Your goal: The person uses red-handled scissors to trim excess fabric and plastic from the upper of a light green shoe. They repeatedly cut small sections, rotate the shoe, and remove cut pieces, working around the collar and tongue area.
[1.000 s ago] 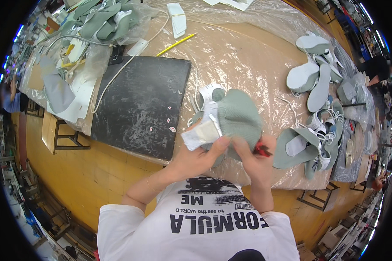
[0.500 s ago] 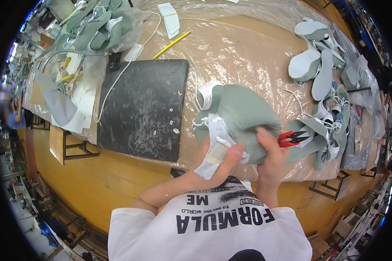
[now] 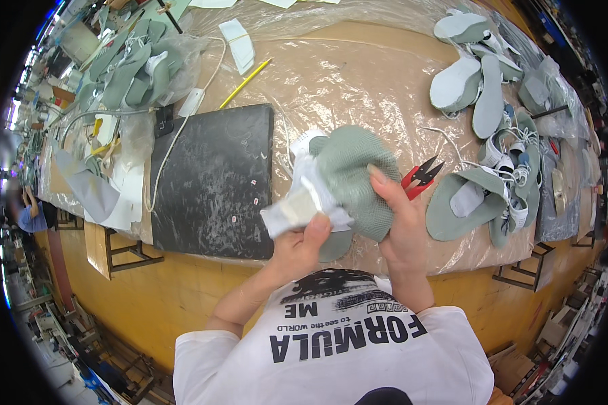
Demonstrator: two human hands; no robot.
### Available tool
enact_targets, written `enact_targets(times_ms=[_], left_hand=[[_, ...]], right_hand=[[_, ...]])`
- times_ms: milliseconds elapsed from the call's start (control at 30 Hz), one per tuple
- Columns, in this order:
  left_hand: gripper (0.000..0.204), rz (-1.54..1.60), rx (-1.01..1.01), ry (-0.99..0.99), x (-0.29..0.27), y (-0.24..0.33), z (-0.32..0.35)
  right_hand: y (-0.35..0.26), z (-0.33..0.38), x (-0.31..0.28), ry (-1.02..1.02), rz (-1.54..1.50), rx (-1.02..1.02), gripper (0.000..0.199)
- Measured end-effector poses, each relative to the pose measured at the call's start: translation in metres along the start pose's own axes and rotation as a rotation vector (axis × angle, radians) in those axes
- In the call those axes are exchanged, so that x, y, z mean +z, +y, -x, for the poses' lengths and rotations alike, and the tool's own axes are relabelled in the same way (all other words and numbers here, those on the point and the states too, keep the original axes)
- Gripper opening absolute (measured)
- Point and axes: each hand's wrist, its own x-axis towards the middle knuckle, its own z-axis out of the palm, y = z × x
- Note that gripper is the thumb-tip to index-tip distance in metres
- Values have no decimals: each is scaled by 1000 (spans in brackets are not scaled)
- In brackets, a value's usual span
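Observation:
Between my hands is a grey-green knit shoe upper, held above the table, with a white heel part at its far left. My left hand is closed, its thumb pressing the upper's white tongue lining, which is blurred and carries a pale patch. My right hand grips the upper's right side, thumb raised on top. Tucked in that same hand are red-handled thread snips, dark blades pointing away up to the right. The right fingers are hidden under the upper.
Left of my hands lies a black scuffed board, with a white cord across its edge. A yellow pencil and white cut pieces lie beyond. Other shoe uppers pile up on the right, more far left. Plastic film covers the table.
The upper has turned and moved left in my hands. My left hand has shifted left with the white tongue lining, swinging it outward. The view has shifted slightly.

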Motion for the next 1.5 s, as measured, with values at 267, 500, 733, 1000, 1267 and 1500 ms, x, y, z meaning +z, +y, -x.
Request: enact_targets(times_ms=[267,500,733,1000,1267,1500], left_hand=[[20,-234,351,111,6,-4,-15],[27,-278,391,10,0,13,-15],[28,-272,662,135,8,23,-10],[48,-68,298,-242,-28,35,-20],[53,66,-144,-725,-34,39,-28],[53,178,-244,-833,-35,44,-28]], right_hand=[[11,7,-1,-78,26,-40,24],[14,20,-7,-326,343,-411,26],[13,32,3,-73,73,-177,15],[-43,23,-35,-408,1294,-475,40],[-67,31,-24,-359,1739,-1121,47],[-62,27,-9,-517,1753,-1236,47]])
